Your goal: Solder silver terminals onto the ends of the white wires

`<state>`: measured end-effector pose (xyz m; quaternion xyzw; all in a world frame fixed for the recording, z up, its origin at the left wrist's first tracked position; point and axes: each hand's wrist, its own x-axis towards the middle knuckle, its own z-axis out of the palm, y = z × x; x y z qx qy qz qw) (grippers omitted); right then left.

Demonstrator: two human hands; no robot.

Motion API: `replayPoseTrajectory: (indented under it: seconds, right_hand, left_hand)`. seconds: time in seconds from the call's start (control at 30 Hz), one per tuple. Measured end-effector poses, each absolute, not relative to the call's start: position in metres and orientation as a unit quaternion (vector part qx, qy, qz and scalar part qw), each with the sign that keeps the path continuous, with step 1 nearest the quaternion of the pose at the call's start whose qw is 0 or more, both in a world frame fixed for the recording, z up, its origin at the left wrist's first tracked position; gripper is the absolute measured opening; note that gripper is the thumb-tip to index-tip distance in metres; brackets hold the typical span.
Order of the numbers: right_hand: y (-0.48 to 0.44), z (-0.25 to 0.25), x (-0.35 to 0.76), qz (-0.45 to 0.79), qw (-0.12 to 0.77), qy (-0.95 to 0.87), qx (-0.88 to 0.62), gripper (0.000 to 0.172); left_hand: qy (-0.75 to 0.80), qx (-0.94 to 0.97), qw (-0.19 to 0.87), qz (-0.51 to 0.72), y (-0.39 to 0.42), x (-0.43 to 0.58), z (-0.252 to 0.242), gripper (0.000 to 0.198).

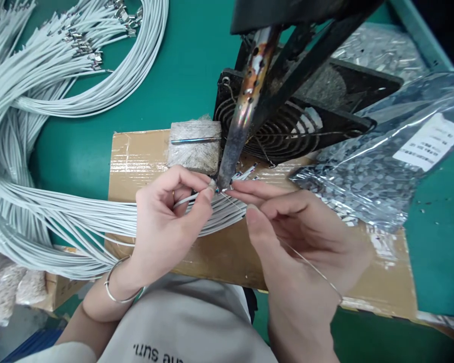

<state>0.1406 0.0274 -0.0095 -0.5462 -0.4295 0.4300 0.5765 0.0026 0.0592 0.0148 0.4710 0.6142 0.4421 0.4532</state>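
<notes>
My left hand pinches the end of a white cable between thumb and forefinger. The cable's tip sits right by the lower end of a soldering iron, which slants down with a perforated, heat-stained metal barrel. A thin solder wire runs across my right hand, between its thumb and fingers, with its front end near the same spot. Exactly what touches at that spot is too small to tell. Under both hands lies a bundle of white cables.
A fan with a wire guard stands behind the iron. Left of it is a plastic-wrapped block on a cardboard sheet. A bag of small metal parts lies to the right. More white cables with metal connectors cover the upper left.
</notes>
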Motion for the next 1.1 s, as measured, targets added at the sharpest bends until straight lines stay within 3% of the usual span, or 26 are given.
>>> replayPoseTrajectory:
  seconds: [1.1]
  right_hand:
    - [0.0269,-0.0112,0.1403,0.433,0.601,-0.426,-0.519,0.021]
  left_hand:
    - [0.604,0.484,0.439,0.455,0.058,0.0006,0.0154,0.015]
